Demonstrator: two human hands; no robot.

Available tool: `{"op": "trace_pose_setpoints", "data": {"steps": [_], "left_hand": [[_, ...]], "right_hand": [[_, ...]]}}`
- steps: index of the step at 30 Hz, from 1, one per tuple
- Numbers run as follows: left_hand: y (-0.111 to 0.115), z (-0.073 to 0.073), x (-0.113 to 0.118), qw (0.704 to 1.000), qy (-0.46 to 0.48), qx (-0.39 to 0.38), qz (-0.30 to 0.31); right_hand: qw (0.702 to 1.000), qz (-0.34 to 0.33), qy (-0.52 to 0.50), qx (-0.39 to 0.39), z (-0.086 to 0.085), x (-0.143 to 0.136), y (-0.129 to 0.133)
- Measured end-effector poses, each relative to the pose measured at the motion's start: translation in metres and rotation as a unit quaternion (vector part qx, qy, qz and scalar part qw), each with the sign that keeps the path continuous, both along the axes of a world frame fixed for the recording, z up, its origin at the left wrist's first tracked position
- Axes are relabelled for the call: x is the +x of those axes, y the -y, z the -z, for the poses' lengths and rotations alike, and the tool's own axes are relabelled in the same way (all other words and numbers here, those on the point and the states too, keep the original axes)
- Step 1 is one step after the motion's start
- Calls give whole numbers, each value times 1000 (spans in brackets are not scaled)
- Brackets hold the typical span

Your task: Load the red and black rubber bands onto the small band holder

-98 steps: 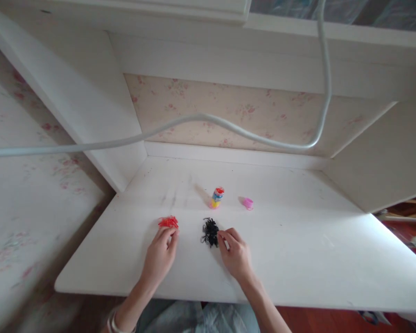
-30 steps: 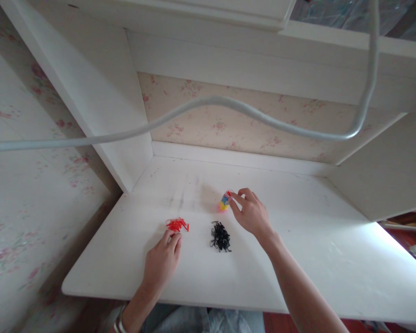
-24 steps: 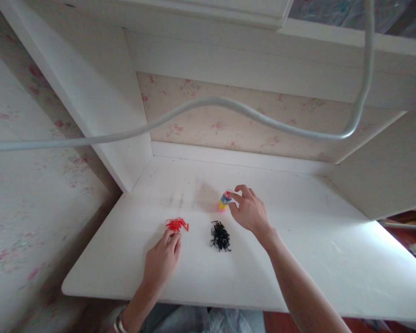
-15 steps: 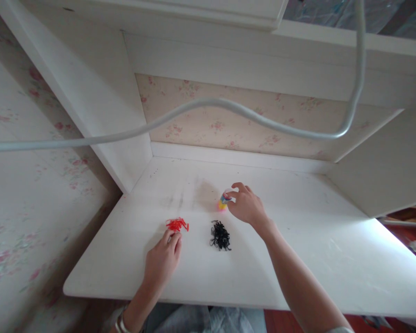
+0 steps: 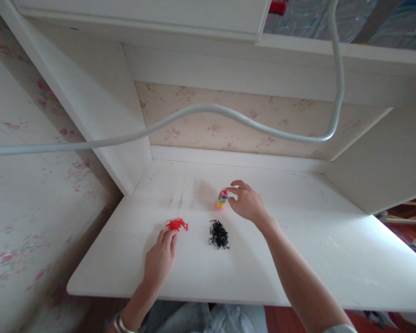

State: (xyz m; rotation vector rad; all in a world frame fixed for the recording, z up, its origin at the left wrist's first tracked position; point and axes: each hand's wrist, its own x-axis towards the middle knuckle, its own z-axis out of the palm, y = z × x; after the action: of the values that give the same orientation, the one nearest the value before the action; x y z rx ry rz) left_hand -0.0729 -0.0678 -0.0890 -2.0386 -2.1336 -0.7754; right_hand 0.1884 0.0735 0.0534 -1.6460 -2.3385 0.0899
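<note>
A loose pile of red elastic bands [image 5: 177,224] lies on the white desk left of centre. My left hand [image 5: 160,255] touches its near edge, fingers bent and pressed together; what the fingertips pinch, if anything, is hidden. Further back stands a small clear jar [image 5: 222,199], with yellow and pink low down and red at its top. Beside the jar's right side is my right hand [image 5: 246,200], thumb and fingers apart, a fingertip close to the rim. Between the hands, nearer me, sits a pile of black elastic bands [image 5: 219,234].
The white desk [image 5: 298,259] has a raised back edge and a side panel [image 5: 83,92] at left. A pale cable [image 5: 208,108] crosses the view above the desk. Overhead, a shelf holds clear plastic bottles [image 5: 305,21].
My right hand has eased slightly away from the jar, so more of the jar and its red top shows. My left fingers have shifted against the red pile's near edge. The view has tilted slightly.
</note>
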Motion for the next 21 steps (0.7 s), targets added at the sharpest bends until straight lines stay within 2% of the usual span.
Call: {"op": "trace_pose_setpoints", "data": {"steps": [3, 6, 9, 12, 14, 16, 18, 21], "left_hand": [[-2, -4, -2, 999, 35, 11, 16], [-6, -16, 2, 997, 69, 22, 41], [-15, -36, 11, 993, 97, 13, 69], [-32, -60, 27, 988, 114, -11, 105], [-47, -76, 40, 983, 128, -4, 131], [-66, -92, 56, 977, 149, 16, 152], [-85, -107, 72, 971, 158, 32, 178], [-114, -122, 97, 966, 158, 37, 203]], "right_hand": [[998, 13, -51, 33, 4, 9, 4], [989, 32, -138, 47, 20, 23, 11], [974, 38, -224, 25, 51, 39, 24], [959, 48, -278, -24, 93, 52, 46], [953, 56, -292, -55, 119, 59, 64], [956, 56, -280, -64, 138, 63, 81], [960, 56, -270, -54, 146, 67, 95], [959, 62, -276, -33, 146, 68, 103]]}}
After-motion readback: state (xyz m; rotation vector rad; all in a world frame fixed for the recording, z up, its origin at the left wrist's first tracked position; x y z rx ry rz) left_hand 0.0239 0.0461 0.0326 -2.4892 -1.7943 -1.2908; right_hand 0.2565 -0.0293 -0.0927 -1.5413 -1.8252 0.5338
